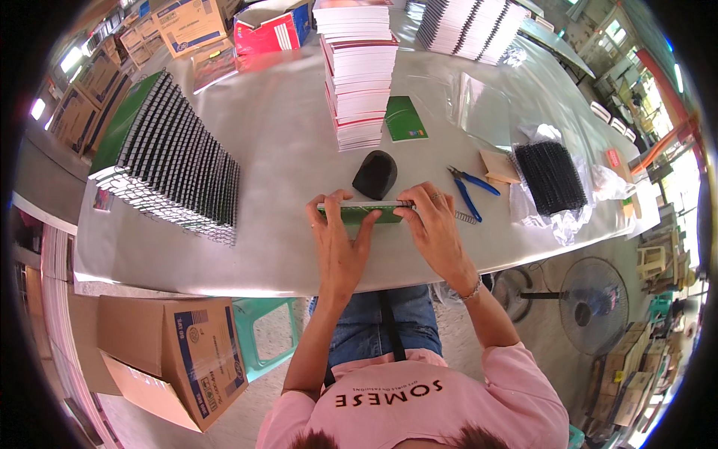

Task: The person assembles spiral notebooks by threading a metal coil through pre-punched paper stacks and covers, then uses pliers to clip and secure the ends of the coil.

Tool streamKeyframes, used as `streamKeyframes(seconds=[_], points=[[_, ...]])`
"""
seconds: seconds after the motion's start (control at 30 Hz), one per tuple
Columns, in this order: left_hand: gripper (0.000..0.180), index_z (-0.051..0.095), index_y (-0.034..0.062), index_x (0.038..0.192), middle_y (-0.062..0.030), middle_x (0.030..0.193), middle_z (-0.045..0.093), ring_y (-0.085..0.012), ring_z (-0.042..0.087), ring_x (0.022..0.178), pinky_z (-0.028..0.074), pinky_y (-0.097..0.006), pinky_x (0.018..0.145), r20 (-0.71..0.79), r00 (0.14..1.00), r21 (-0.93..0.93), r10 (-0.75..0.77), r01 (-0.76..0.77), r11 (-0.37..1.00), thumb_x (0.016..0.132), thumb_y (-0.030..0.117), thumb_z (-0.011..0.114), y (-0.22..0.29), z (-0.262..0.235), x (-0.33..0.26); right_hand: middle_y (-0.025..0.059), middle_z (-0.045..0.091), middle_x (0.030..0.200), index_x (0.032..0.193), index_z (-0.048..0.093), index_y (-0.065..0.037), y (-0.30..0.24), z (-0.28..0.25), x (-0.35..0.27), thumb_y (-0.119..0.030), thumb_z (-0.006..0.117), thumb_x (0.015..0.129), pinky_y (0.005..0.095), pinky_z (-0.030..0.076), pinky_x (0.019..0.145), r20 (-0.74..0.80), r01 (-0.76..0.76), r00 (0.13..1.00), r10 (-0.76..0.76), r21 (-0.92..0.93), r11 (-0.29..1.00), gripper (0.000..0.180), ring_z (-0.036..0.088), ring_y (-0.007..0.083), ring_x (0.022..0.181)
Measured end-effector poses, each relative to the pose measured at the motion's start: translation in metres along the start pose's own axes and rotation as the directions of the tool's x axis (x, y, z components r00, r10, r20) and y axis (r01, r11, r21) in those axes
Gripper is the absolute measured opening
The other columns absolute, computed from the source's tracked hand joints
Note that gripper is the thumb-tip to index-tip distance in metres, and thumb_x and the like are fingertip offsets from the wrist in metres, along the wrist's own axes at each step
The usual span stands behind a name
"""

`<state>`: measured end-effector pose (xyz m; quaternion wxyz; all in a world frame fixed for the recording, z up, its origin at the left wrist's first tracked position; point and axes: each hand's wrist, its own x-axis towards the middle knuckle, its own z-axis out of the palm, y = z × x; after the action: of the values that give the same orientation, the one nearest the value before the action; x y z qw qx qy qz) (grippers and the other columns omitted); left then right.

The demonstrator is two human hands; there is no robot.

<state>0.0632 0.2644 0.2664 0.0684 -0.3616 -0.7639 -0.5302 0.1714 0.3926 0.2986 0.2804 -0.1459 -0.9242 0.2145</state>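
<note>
Close to the table's front edge I hold a green-covered notebook (380,215) upright on its long side, its edge of pages facing up. My left hand (339,243) grips its left end between thumb and fingers. At the right end my right hand (436,230) pinches the edge, where a bit of dark spiral wire shows between the fingertips. A length of spiral coil (465,217) sticks out beside the right hand. Just beyond the notebook lies a black rounded block (375,175). Blue-handled cutters (471,197) rest to the right of it.
A tall stack of unbound books (359,90) stands ahead, a green cover (407,120) beside it. Spiral-bound notebooks are piled at left (176,161) and far right (473,28). Black coils (551,178) lie on plastic at right. Below are a carton (176,352), green stool (263,359) and fan (594,307).
</note>
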Motion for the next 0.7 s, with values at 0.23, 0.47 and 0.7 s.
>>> streamKeyframes(seconds=[0.23, 0.47, 0.7], points=[[0.041, 0.048, 0.0008, 0.109, -0.0143, 0.103, 0.050, -0.0336, 0.044, 0.101, 0.040, -0.045, 0.087, 0.086, 0.996, -0.117, -0.010, 0.020, 0.993, 0.081, 0.009, 0.077, -0.011, -0.023, 0.008, 0.0117, 0.056, 0.098, 0.102, 0.059, -0.007, -0.008, 0.002, 0.003, -0.016, 0.061, 0.092, 0.0434, 0.039, 0.088, 0.066, 0.051, 0.996, -0.054, 0.057, 0.997, 0.014, 0.055, 0.0330, 0.099], [0.039, 0.049, 0.0010, 0.105, -0.0121, 0.098, 0.047, -0.0303, 0.044, 0.098, 0.040, -0.041, 0.085, 0.117, 0.992, -0.083, 0.053, -0.044, 0.996, 0.080, 0.009, 0.077, -0.027, -0.050, 0.012, 0.0145, 0.054, 0.099, 0.104, 0.058, -0.002, -0.032, 0.012, 0.008, -0.013, 0.066, 0.089, 0.0451, 0.044, 0.085, 0.125, -0.015, 0.992, -0.010, 0.191, 0.981, 0.020, 0.054, 0.0354, 0.097], [0.040, 0.049, 0.0003, 0.105, -0.0125, 0.100, 0.046, -0.0296, 0.046, 0.096, 0.042, -0.040, 0.085, 0.073, 0.997, -0.051, 0.011, -0.007, 0.999, 0.082, 0.015, 0.078, -0.027, -0.048, 0.006, 0.0150, 0.057, 0.103, 0.114, 0.057, -0.003, -0.046, 0.018, 0.011, -0.006, 0.068, 0.086, 0.0437, 0.048, 0.079, 0.083, -0.151, 0.988, 0.131, 0.325, 0.934, 0.030, 0.059, 0.0332, 0.089]])
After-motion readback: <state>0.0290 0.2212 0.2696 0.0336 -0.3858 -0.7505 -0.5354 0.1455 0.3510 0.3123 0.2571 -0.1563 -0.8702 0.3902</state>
